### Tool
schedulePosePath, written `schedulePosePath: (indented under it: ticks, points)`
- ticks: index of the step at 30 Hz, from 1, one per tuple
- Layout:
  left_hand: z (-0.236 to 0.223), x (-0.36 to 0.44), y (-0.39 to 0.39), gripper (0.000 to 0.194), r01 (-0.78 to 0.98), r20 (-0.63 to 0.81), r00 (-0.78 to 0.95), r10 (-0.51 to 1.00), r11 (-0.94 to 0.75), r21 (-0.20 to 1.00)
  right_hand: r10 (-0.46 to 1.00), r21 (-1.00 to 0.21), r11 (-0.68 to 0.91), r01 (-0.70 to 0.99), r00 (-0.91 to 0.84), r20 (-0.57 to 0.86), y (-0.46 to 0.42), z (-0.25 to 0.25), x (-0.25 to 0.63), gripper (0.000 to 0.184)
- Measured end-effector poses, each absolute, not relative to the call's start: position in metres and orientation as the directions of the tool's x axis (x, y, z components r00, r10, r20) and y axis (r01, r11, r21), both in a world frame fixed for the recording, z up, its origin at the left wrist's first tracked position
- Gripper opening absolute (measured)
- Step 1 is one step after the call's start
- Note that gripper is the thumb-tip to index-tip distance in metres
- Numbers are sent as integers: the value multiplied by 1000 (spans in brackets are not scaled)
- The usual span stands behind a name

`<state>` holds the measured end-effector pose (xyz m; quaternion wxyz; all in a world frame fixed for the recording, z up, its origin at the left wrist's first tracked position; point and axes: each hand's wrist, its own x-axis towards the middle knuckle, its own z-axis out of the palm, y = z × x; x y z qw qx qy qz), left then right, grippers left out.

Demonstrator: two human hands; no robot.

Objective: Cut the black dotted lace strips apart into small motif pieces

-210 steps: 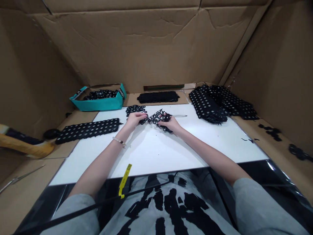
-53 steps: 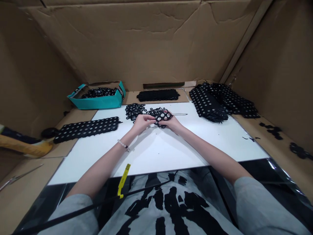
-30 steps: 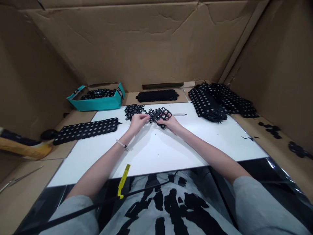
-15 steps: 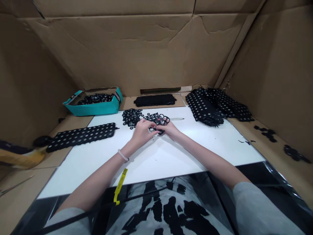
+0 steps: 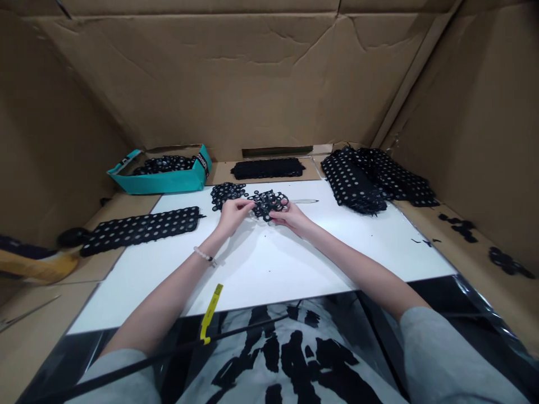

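In the head view, my right hand (image 5: 295,219) has its grip clamped on the right side of the black openwork piece (image 5: 265,203), which sits between my hands over the white desk (image 5: 273,264). My left hand (image 5: 232,215) has fingertips pinched together at its left edge; whether they catch anything, I cannot tell. A hard tug could tear the thin links, or slip my right grip. My left knuckles, beside the loose disc pile (image 5: 225,193), could scatter it.
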<state>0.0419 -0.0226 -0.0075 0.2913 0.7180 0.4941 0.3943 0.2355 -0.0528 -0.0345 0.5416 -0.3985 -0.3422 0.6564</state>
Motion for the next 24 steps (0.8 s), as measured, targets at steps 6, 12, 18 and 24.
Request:
schedulePosePath:
  ticks: [6, 12, 18, 24]
  points:
    - [-14, 29, 0, 22, 531, 362, 43, 931, -328, 781, 992, -899, -122, -420, -40, -116, -49, -39, 227, 50]
    - [-7, -19, 26, 18, 695, 480, -137, 867, -261, 670, 990, -902, -126, -414, 4, -141, -49, -35, 243, 48]
    - [4, 16, -12, 19, 719, 533, 275, 800, -539, 438, 990, -887, -114, -448, 28, -141, -55, -32, 239, 46]
    - [3, 57, -49, 21, 566, 384, 459, 801, -597, 569, 990, -855, -140, -499, -59, -127, -63, -31, 230, 39]
